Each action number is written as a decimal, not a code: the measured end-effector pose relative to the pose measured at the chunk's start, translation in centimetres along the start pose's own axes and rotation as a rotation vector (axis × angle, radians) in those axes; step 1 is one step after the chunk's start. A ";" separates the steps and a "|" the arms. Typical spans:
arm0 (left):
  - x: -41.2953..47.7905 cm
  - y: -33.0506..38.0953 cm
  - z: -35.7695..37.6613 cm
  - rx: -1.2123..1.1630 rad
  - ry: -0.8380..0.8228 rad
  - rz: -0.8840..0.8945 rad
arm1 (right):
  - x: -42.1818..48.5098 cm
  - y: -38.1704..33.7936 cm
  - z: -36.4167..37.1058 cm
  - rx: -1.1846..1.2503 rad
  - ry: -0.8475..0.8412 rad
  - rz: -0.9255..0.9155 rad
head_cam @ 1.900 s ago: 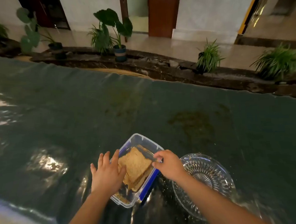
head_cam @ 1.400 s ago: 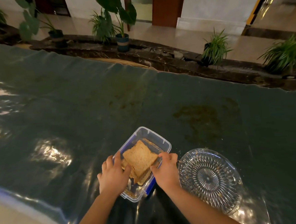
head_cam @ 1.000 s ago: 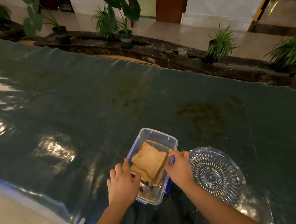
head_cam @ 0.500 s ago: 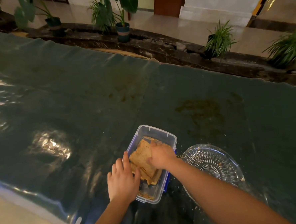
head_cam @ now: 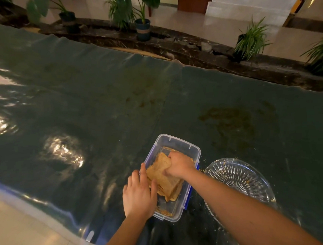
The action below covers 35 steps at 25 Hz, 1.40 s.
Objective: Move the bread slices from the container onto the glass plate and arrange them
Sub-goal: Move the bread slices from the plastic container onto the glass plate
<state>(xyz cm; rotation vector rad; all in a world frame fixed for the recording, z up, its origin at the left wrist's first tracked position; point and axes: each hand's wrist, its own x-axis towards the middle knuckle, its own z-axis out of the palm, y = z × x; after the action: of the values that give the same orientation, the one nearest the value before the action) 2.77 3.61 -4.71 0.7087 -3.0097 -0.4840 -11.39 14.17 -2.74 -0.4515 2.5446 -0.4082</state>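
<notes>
A clear container (head_cam: 177, 144) holds stacked bread slices (head_cam: 165, 179). The right hand (head_cam: 178, 164) closes on the top slice; the left hand (head_cam: 138, 193), fingers spread, steadies the container's side. Beside it, a glass plate (head_cam: 239, 176) holds only crumbs.

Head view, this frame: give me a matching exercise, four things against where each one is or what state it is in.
Things:
1. left hand
2. right hand
3. bread slices
4. glass plate

States:
A. no slices on it, only crumbs
B. stacked inside the container
C. on the container's near left rim
D. reaching into the container, on top of the bread

Pairs: 1-C, 2-D, 3-B, 4-A
</notes>
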 end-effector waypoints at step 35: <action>-0.1 0.1 0.2 -0.027 0.011 -0.013 | -11.5 21.3 -2.9 1.238 0.298 0.582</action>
<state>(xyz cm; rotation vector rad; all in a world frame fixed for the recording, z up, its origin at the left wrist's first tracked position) 2.83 3.86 -4.89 0.7268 -2.9845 -0.5183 -8.58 38.39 -3.21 0.8154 1.9869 -1.6831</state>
